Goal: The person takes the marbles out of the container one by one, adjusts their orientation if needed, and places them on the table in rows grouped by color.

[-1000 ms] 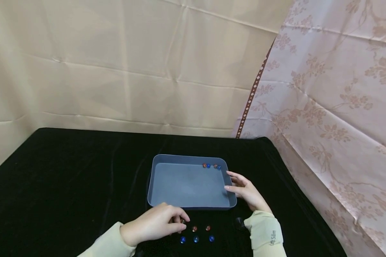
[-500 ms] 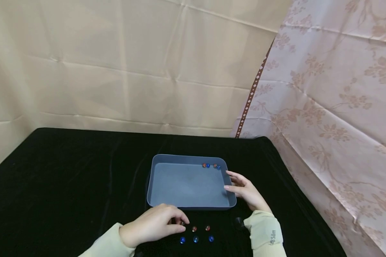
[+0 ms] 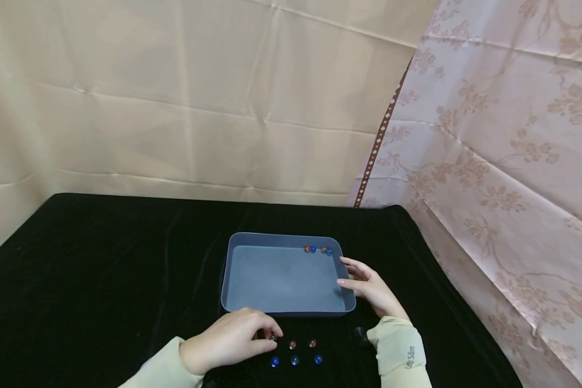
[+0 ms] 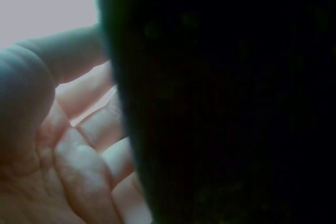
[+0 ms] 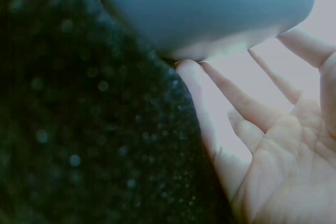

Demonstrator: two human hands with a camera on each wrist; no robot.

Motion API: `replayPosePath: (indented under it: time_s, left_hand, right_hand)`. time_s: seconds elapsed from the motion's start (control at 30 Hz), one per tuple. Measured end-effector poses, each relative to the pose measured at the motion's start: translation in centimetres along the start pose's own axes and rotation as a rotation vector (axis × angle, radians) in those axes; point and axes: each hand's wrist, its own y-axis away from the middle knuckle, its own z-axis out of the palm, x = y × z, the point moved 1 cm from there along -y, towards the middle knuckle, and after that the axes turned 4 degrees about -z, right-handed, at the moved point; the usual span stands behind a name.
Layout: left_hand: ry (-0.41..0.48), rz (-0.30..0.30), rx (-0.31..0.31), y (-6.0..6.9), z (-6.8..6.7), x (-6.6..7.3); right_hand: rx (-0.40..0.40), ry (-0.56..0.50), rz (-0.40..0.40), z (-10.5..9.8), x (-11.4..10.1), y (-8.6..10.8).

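Observation:
In the head view my left hand (image 3: 237, 337) reaches in front of the blue-grey tray (image 3: 281, 311), thumb and forefinger pinching a reddish-brown glass marble (image 3: 274, 338) at the cloth. To its right sit two reddish marbles (image 3: 292, 345), and nearer to me is a row of three blue marbles (image 3: 295, 360). My right hand (image 3: 373, 291) holds the tray's right side, thumb over the rim and fingers outside. The right wrist view shows those fingers (image 5: 231, 93) against the tray's outer wall (image 5: 210, 14). Black cloth hides the left fingertips in the left wrist view.
Several red and blue marbles (image 3: 312, 249) lie along the tray's far right inside edge. Black cloth (image 3: 102, 280) covers the table. Beyond it hang a cream curtain (image 3: 174, 108) and a flowered one (image 3: 490, 134). A small black object (image 3: 360, 337) sits by the right cuff.
The left thumb and forefinger have shifted very slightly, staying at the same marble. The right hand keeps its place on the tray.

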Motion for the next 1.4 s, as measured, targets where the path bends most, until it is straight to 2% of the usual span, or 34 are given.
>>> replayPosePath:
  time_s: [0.37, 0.6, 0.7, 0.9, 1.27, 1.4]
  left_hand:
    - [-0.064, 0.012, 0.039, -0.02, 0.18, -0.05]
    - [-0.102, 0.019, 0.023, -0.11, 0.31, 0.02]
    - [-0.129, 0.026, 0.021, -0.08, 0.37, 0.15]
    - [-0.217, 0.057, 0.038, -0.10, 0.44, 0.51]
    - [-0.213, 0.058, -0.020, -0.58, 0.64, 0.52]
    - [-0.240, 0.065, -0.030, -0.79, 0.61, 0.66]
  right_hand:
    - [-0.002, -0.001, 0.002, 0.03, 0.12, -0.05]
    - [-0.006, -0.013, 0.002, -0.07, 0.11, -0.03]
    - [-0.021, -0.011, -0.010, -0.04, 0.15, -0.03]
    - [0.002, -0.021, 0.007, 0.08, 0.21, -0.11]
    - [0.002, -0.002, 0.000, 0.14, 0.13, -0.06]
    - [0.002, -0.012, -0.006, 0.17, 0.17, 0.04]
